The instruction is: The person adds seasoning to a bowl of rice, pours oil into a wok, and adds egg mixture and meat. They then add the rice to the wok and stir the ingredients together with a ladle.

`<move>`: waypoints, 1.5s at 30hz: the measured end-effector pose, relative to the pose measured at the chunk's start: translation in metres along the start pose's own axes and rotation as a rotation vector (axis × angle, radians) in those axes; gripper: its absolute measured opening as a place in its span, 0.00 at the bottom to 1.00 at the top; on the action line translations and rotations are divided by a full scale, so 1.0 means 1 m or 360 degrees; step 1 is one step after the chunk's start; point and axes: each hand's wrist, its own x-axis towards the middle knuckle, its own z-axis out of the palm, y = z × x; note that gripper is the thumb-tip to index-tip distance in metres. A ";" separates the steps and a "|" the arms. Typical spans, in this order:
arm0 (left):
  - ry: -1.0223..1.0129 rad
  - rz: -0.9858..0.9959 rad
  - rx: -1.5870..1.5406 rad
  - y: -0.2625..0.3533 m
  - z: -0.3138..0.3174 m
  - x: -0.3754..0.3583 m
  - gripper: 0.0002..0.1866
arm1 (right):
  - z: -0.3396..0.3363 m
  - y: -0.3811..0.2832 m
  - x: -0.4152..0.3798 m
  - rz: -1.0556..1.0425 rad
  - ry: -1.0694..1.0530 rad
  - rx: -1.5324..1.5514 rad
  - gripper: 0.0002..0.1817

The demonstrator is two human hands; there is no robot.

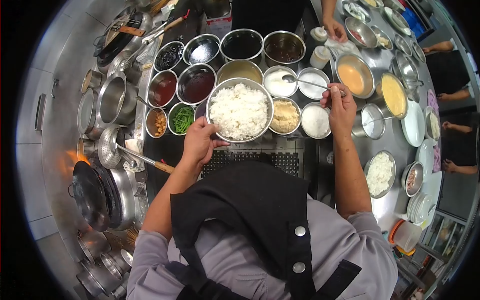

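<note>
My left hand (201, 139) grips the near left rim of a steel bowl (270, 119) heaped with white cooked rice (238, 110). The bowl is held above the containers in the middle, covering part of them. In my right hand (342, 109) a long-handled metal spoon (313, 83) is pinched, its head pointing left over a container of white powder or grains (274, 88). What the spoon's head carries is too small to tell. Below it sit a tan powder (285, 117) and another white seasoning (315, 121). Chopped green vegetables (182, 119) stand left of the rice bowl.
Dark sauces (242, 46) fill several pots at the back. Left, a flame burns beside a black wok (90, 195); a wood-handled strainer (111, 150) lies near. On the right counter are beaten egg (393, 95), more rice (380, 172) and plates. Another person's hand (335, 30) holds a cloth.
</note>
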 end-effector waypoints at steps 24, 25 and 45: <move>0.0075 0.0147 -0.0149 0.006 -0.028 -0.037 0.06 | -0.069 0.085 0.010 0.0345 0.0706 0.0303 0.08; 0.0088 0.0146 -0.0144 0.006 -0.027 -0.036 0.05 | -0.071 0.084 0.010 0.0369 0.0733 0.0330 0.08; 0.0018 0.0136 -0.0113 0.008 -0.026 -0.025 0.06 | -0.070 0.090 0.007 0.0389 0.0833 0.0328 0.07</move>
